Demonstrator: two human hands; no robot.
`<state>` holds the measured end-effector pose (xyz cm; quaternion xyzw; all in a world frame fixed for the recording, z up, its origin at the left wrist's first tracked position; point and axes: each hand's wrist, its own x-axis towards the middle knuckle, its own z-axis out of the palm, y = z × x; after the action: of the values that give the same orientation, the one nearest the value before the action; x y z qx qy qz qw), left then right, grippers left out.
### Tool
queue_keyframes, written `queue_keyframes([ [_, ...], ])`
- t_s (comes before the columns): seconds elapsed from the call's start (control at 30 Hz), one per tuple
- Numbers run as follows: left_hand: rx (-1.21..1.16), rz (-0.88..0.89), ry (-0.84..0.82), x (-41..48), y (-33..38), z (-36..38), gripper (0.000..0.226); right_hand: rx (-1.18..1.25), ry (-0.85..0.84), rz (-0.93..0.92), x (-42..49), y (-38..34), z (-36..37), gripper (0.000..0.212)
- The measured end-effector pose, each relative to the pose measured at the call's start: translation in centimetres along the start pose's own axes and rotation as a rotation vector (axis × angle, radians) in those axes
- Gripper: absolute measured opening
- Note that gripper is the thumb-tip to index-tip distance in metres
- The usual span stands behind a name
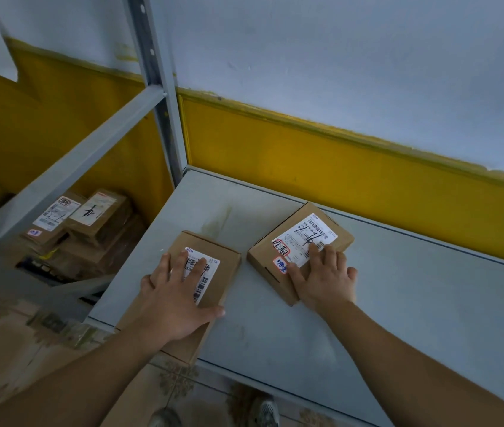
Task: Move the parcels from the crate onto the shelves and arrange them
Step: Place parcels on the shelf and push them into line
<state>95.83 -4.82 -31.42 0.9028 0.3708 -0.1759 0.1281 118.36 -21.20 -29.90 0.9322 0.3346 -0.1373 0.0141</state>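
Observation:
Two brown cardboard parcels with white labels lie flat on a grey metal shelf (383, 303). The left parcel (226, 263) hangs a little over the shelf's front edge. My left hand (176, 294) rests flat on top of it, fingers straight and spread, thumb along its right side. The right parcel (281, 241) sits further back, turned at an angle, with red and blue handwritten stickers. On its near right corner my right hand (324, 275) presses with spread straight fingers.
A grey shelf upright (158, 87) stands at the back left of the shelf. Beyond it, lower at left, several more labelled parcels (84, 229) are stacked on another shelf. A yellow and white wall runs behind. Tiled floor and my shoes show below.

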Motion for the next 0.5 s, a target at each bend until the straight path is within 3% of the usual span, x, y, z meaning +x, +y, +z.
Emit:
queue_keyframes([
  [0.13,0.011,0.067,-0.006,0.3,-1.6,-0.4,0.106,-0.172,-0.141,-0.325,-0.2,2.7,-0.6,0.114],
  [0.23,0.012,0.101,-0.021,0.0,-2.4,-0.7,0.112,-0.209,-0.165,-0.286,0.1,2.9,0.1,0.124],
  [0.37,0.018,0.126,-0.024,-0.3,-3.0,-0.8,0.125,-0.037,-0.044,0.036,0.7,-2.4,1.3,0.092],
  [0.43,0.008,0.135,-0.020,-0.2,-3.2,-0.7,0.125,0.023,-0.045,0.039,1.2,-5.3,0.9,0.081],
  [0.5,0.018,0.155,-0.020,0.1,-3.6,-0.7,0.121,0.033,-0.049,-0.071,1.9,-7.0,0.0,0.075],
])
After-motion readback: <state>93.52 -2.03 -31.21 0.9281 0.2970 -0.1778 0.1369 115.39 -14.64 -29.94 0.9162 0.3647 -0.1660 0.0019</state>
